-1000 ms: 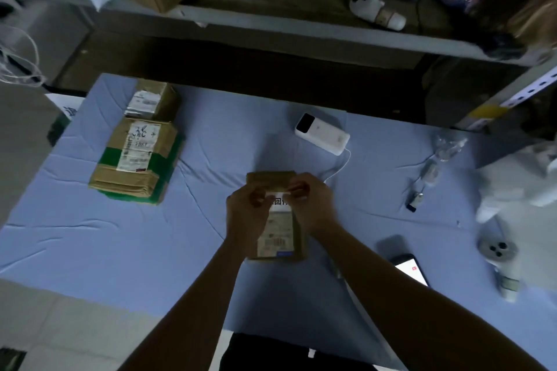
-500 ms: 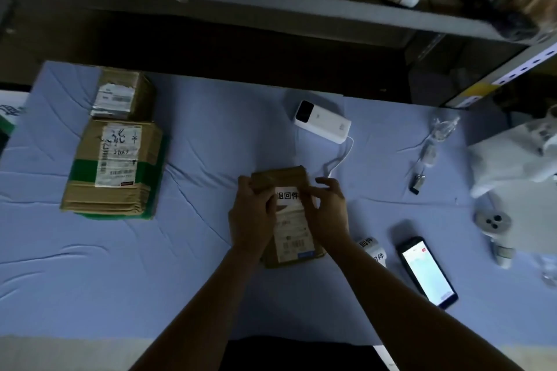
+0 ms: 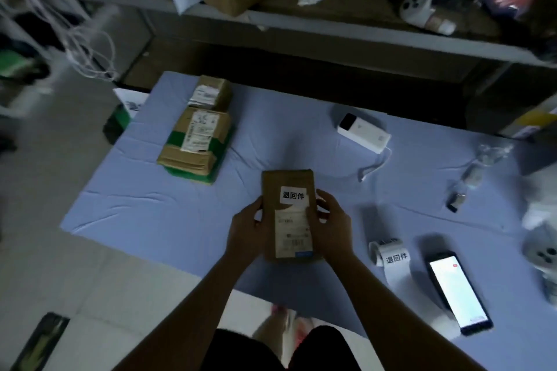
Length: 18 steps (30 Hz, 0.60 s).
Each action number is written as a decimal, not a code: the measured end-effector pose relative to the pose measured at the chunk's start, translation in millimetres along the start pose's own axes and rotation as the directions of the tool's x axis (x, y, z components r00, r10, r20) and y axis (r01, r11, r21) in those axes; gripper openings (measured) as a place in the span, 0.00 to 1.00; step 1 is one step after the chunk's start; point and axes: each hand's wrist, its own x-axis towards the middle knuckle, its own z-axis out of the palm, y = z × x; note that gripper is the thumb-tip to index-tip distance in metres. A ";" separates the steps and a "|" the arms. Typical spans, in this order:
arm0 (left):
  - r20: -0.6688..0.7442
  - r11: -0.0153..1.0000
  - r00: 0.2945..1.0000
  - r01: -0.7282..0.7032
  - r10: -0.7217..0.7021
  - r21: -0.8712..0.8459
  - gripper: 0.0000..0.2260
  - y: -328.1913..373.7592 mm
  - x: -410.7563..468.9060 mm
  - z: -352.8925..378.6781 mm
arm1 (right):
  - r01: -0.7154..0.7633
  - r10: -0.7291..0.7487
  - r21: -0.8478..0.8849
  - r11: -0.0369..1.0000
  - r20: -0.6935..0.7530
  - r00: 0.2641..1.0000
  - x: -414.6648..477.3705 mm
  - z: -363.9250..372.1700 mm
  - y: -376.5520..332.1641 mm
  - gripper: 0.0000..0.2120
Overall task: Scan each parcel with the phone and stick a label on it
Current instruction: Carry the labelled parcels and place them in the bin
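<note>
Gripping parcel (image 3: 288, 221): left hand (image 3: 247, 232), right hand (image 3: 331, 229)

On the blue worktop (image 3: 150, 205) lie a small brown box (image 3: 211, 94) touching a bigger box (image 3: 193, 144), a white power bank (image 3: 363, 133), and a label roll (image 3: 388, 253) just beside a lit phone (image 3: 458, 292).

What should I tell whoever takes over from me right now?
Left hand and right hand grip the parcel by its sides.
Its label is stuck on.
Phone, screen lit, and label roll lie on the table to the right.
Two other parcels lie far left; whether they are done, I cannot tell.
Left: set this parcel aside, check those two.
</note>
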 end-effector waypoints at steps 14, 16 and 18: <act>-0.395 0.920 0.854 0.211 -0.338 -0.331 0.08 -101.8 -108.1 -254.0 | 0.241 -0.243 0.065 0.968 0.477 0.845 -121.8 230.9 -131.3 0.16; -0.407 0.884 0.826 0.213 -0.391 -0.417 0.08 -129.9 -113.0 -296.3 | 0.274 -0.258 0.043 0.961 0.508 0.822 -135.7 278.6 -149.2 0.14; -0.410 0.866 0.815 0.205 -0.409 -0.456 0.08 -159.4 -117.0 -338.0 | 0.247 -0.227 0.031 0.968 0.524 0.821 -148.5 325.4 -166.2 0.14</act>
